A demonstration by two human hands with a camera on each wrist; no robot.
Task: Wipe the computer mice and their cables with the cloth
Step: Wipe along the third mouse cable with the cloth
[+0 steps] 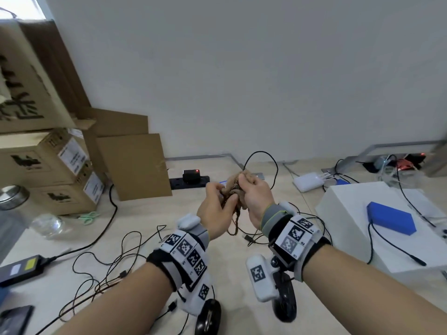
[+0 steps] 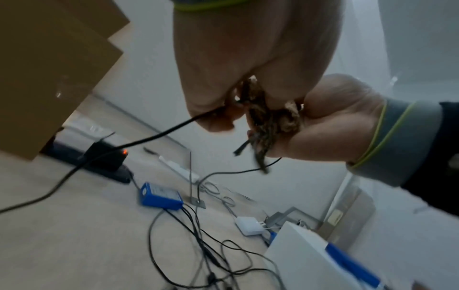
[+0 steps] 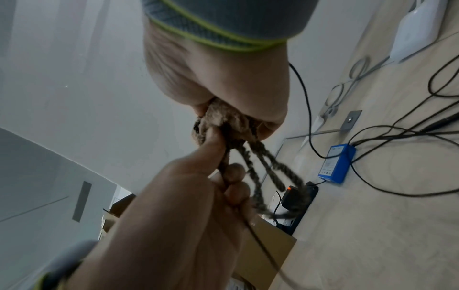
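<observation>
We see both hands raised together above the worktop (image 1: 150, 213). Our right hand (image 1: 256, 197) is curled tight around the bunched tan cloth (image 1: 238, 182), fingers wrapped over it. Our left hand (image 1: 215, 209) meets it from the side, thumb and fingertips pinching the braided cable (image 3: 250, 172) right where it enters the cloth. Loops of that braided cable dangle below the two hands. A thin black cable (image 1: 263, 158) arches up behind the cloth and drops away to the worktop. The part of the cable inside the cloth is hidden from us. Two black mice (image 1: 208, 317) sit at the lower edge, partly behind the wrists, so we can't make out their shapes fully.
</observation>
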